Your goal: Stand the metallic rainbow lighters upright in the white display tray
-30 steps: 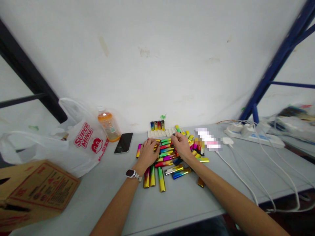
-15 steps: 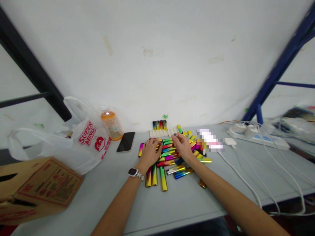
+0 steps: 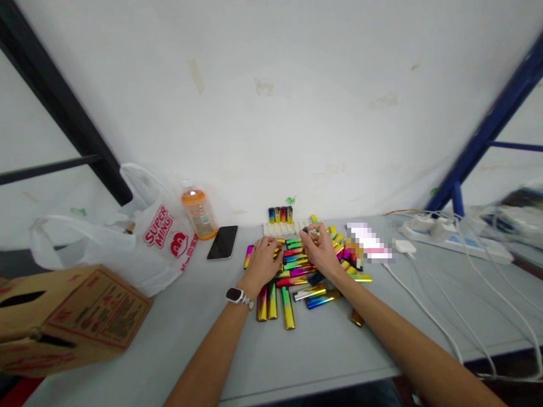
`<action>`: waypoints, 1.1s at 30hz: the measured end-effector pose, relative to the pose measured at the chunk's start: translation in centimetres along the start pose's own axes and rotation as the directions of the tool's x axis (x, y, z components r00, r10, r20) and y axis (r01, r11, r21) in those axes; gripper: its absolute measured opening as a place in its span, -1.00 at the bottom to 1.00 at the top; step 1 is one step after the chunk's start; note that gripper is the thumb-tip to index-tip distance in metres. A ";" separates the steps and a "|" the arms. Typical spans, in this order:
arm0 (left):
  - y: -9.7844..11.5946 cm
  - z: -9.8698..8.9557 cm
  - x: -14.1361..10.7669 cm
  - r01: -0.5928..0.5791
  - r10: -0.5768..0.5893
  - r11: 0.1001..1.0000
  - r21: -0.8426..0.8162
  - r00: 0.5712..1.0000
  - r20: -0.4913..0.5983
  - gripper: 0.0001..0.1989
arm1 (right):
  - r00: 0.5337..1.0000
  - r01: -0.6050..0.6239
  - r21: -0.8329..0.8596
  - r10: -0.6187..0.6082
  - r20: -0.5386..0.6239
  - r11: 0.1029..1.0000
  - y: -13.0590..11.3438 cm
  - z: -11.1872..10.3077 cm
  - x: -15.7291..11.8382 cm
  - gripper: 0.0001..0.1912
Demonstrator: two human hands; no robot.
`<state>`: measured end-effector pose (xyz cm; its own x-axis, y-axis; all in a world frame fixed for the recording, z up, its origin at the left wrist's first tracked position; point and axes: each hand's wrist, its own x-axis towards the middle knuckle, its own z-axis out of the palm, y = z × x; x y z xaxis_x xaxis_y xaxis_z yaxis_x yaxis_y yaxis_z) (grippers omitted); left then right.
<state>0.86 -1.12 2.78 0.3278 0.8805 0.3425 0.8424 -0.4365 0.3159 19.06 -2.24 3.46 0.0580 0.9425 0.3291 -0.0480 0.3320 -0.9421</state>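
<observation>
Many shiny multicoloured lighters (image 3: 297,271) lie in a loose pile on the grey table. My left hand (image 3: 266,257) rests palm down on the pile's left part, fingers slightly bent and apart, touching lighters. Over the middle of the pile, my right hand (image 3: 320,247) is closed in a pinch on a lighter (image 3: 305,230); only its dark end shows and the fingers hide the rest. Just behind the hands sits a white tray (image 3: 278,229) with a grid of slots. Several lighters (image 3: 280,215) stand upright in a row at its back left.
To the left are a black phone (image 3: 223,243), an orange drink bottle (image 3: 199,215), a white plastic bag (image 3: 156,243) and a cardboard box (image 3: 85,316). On the right lie a blurred-out phone (image 3: 367,240), a white charger (image 3: 405,246), cables and a power strip (image 3: 466,240).
The whole view has shifted slightly, so things appear a little further right. My right hand's fingers have curled more around the dark-ended lighter. My left hand stays on the pile.
</observation>
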 end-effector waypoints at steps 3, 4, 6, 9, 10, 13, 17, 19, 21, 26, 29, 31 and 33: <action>-0.6 -0.6 0.0 0.069 -0.069 0.996 0.050 0.998 -0.011 -0.80 | 0.999 0.037 0.001 -0.037 0.028 0.999 -0.1 0.2 0.2 -0.65; -0.8 -0.8 0.0 0.104 -0.103 0.992 0.078 0.995 -0.011 -0.80 | 0.997 0.079 -0.038 -0.078 0.025 0.996 -0.1 0.1 0.4 -0.68; -1.0 -1.0 -0.1 0.154 -0.154 0.981 0.116 0.988 -0.006 -0.80 | 0.983 0.182 -0.169 -0.180 0.029 0.969 -0.1 0.1 0.9 -0.71; -1.0 -1.0 -0.3 0.156 -0.158 0.982 0.110 0.987 0.012 -0.81 | 0.962 0.272 -0.346 -0.266 0.065 0.898 0.1 0.3 2.3 -0.69; -0.9 -0.9 -0.3 0.145 -0.147 0.985 0.099 0.989 0.018 -0.81 | 0.960 0.277 -0.374 -0.269 0.076 0.885 0.2 0.5 2.9 -0.68; -0.5 -0.7 -0.4 0.107 -0.109 0.993 0.049 0.993 0.037 -0.83 | 0.961 0.275 -0.417 -0.250 0.116 0.866 0.4 1.4 5.4 -0.74; -0.2 -0.5 -0.4 0.138 -0.137 0.990 0.028 0.990 -0.020 -0.79 | 0.930 0.359 -0.407 -0.284 0.234 0.840 1.0 3.3 9.3 -0.74; -0.2 -0.4 -0.5 0.175 -0.173 0.983 0.054 0.984 -0.037 -0.74 | 0.906 0.403 -0.407 -0.296 0.301 0.820 1.4 4.2 11.1 -0.77; -0.2 -0.5 -0.5 0.185 -0.184 0.980 0.071 0.983 -0.023 -0.72 | 0.885 0.437 -0.434 -0.288 0.366 0.788 1.9 5.0 12.7 -0.84; -0.2 -0.6 -0.6 0.160 -0.160 0.985 0.060 0.987 -0.005 -0.74 | 0.836 0.502 -0.477 -0.262 0.483 0.722 3.2 6.3 15.2 -0.92; -0.2 -0.6 -0.6 0.157 -0.158 0.986 0.059 0.988 -0.002 -0.72 | 0.825 0.511 -0.481 -0.251 0.506 0.713 3.5 6.8 15.8 -0.93; -0.2 -0.5 -0.6 0.156 -0.157 0.986 0.058 0.988 -0.001 -0.71 | 0.823 0.511 -0.472 -0.250 0.510 0.718 3.4 7.0 16.1 -0.93; -0.1 -0.4 -0.6 0.156 -0.156 0.986 0.057 0.988 0.003 -0.71 | 0.818 0.510 -0.468 -0.239 0.523 0.722 3.1 7.1 16.5 -0.92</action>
<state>0.36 -1.71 2.92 0.1936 0.9384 0.2861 0.9064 -0.2827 0.3140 12.76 14.63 6.38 -0.4621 0.7121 0.5286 0.4618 0.7021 -0.5421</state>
